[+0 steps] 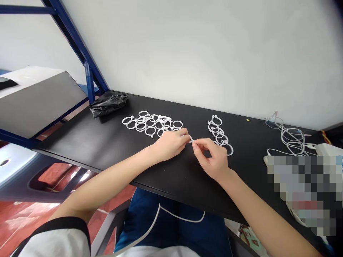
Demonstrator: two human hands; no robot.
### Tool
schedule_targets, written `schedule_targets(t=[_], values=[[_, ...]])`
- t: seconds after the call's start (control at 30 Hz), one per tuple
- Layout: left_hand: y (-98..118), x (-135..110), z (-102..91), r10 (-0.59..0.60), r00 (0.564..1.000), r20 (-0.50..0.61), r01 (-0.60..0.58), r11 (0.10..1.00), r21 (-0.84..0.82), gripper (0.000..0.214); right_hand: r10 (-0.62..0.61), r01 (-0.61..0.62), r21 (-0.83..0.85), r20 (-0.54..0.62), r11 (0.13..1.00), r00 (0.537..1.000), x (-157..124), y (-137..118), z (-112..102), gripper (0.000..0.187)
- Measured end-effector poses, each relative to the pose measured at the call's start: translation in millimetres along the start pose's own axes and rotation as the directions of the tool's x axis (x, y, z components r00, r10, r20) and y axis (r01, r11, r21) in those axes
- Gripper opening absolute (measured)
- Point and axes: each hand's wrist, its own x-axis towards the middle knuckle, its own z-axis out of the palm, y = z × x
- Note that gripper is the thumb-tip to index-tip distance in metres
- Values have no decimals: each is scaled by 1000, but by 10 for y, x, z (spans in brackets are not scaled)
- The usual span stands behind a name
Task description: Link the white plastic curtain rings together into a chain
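Between my two hands is one white ring (191, 139), partly hidden by the fingers. My left hand (173, 143) is closed around its left side, knuckles up. The thumb and forefinger of my right hand (211, 157) pinch its right side. Just behind my left hand lies a loose pile of several white rings (150, 131), each with a small knob on its rim. A smaller row of white rings (221, 137) overlaps in a line behind my right hand. Both groups rest on the black tabletop (171, 178).
A crumpled black plastic bag (108, 105) lies at the back left, near a blue metal frame (89, 82). Tangled white cables (293, 141) and glasses (273, 122) are at the back right, by a pixelated object (305, 189). A white wall (187, 53) stands behind.
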Motion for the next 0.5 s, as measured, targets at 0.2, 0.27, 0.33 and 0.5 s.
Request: schedule_targets(t=[0.2, 0.27, 0.33, 0.5], values=[[-35, 34, 29, -78, 997, 28, 79, 997, -27, 21, -55, 55, -17, 15, 998, 998, 7, -21, -11, 7], [-51, 38, 23, -93, 995, 39, 94, 995, -41, 20, -41, 41, -16, -5, 999, 999, 17, 2, -30, 7], [-66, 43, 28, -94, 994, 46, 96, 994, -42, 19, -4, 3, -36, -35, 999, 999, 36, 48, -59, 7], [-137, 59, 125, -94, 995, -25, 91, 991, -100, 21, 214, -216, -98, -30, 972, 976, 105, 245, -161, 8]])
